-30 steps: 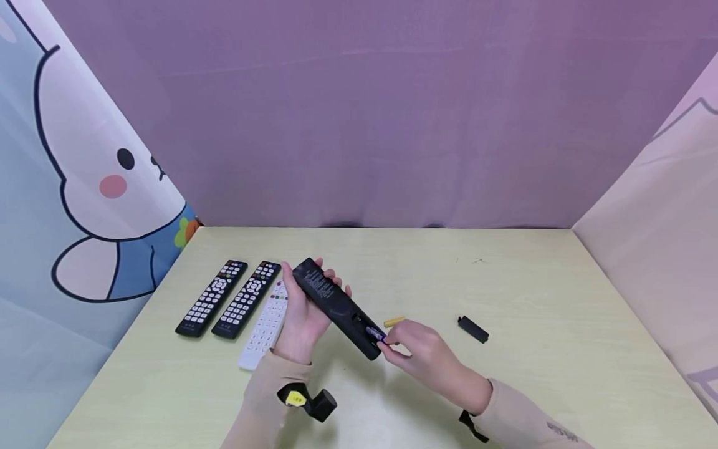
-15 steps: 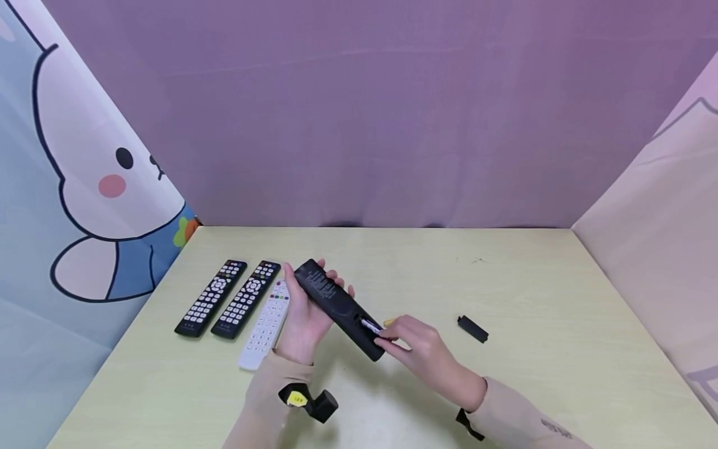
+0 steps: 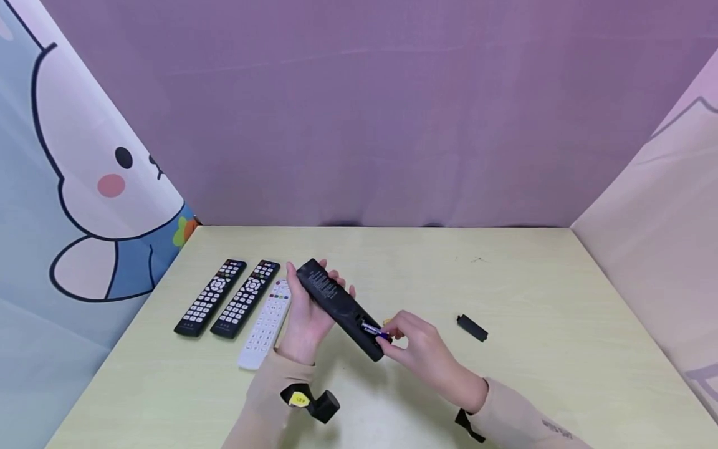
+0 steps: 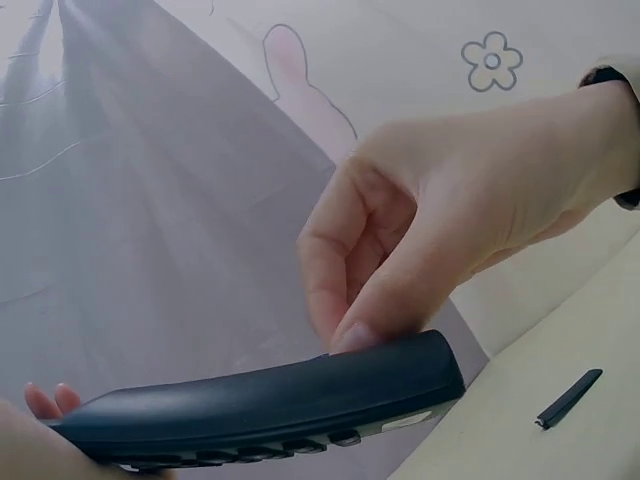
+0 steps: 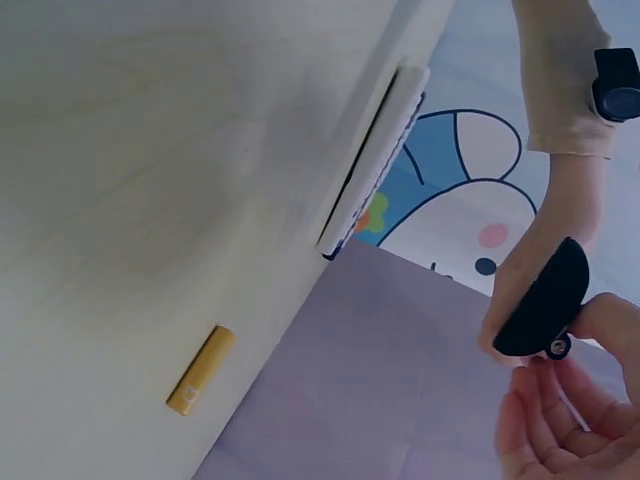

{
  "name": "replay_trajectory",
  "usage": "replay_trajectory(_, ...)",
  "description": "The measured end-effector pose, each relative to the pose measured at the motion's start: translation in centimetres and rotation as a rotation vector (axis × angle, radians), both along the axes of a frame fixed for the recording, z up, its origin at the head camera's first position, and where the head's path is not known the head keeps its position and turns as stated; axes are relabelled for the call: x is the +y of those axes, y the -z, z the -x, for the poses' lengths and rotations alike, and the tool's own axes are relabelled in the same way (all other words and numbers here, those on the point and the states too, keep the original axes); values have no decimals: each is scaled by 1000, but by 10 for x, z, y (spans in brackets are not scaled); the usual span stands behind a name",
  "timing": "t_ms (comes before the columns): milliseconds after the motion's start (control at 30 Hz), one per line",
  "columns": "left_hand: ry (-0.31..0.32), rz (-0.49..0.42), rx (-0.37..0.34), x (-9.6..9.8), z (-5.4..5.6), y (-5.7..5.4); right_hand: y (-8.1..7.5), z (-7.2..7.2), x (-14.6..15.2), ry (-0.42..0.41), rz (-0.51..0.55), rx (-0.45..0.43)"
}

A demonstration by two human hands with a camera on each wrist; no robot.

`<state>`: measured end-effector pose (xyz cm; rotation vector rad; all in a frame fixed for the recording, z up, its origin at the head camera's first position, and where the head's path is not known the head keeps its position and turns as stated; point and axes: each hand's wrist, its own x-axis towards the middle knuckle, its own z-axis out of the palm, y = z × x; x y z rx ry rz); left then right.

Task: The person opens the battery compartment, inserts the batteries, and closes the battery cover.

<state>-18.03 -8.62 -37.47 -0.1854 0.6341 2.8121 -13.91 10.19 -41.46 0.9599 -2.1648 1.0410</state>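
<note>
My left hand (image 3: 307,321) holds a black remote control (image 3: 333,296) aslant above the table, back side up, with its battery compartment uncovered at the lower end. A purple-and-white battery (image 3: 373,329) lies tilted at that compartment, and my right hand (image 3: 426,349) pinches its near end between thumb and fingers. In the right wrist view, the battery's round metal end (image 5: 559,347) shows beside the remote's end. A yellow battery (image 5: 202,370) lies on the table, mostly hidden behind my right hand in the head view. The black battery cover (image 3: 472,328) lies to the right.
Two black remotes, an outer one (image 3: 210,298) and an inner one (image 3: 245,299), lie button side up at the left. A white remote (image 3: 266,327) lies beside them, partly behind my left hand. A purple cloth (image 3: 392,125) hangs along the table's (image 3: 533,280) back edge.
The purple battery has shifted slightly up along the compartment, and my right fingers have moved a little with it. More of the yellow battery is covered. The held remote has drifted slightly right.
</note>
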Motion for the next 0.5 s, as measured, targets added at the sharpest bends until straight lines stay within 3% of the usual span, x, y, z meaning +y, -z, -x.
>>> replay_trajectory(200, -33, 40, -26, -1, 0, 0, -2, -1, -1, 68, -53, -57)
replay_trajectory(500, -34, 36, -27, 0, -2, -1, -1, -1, -3, 7, 14, -22)
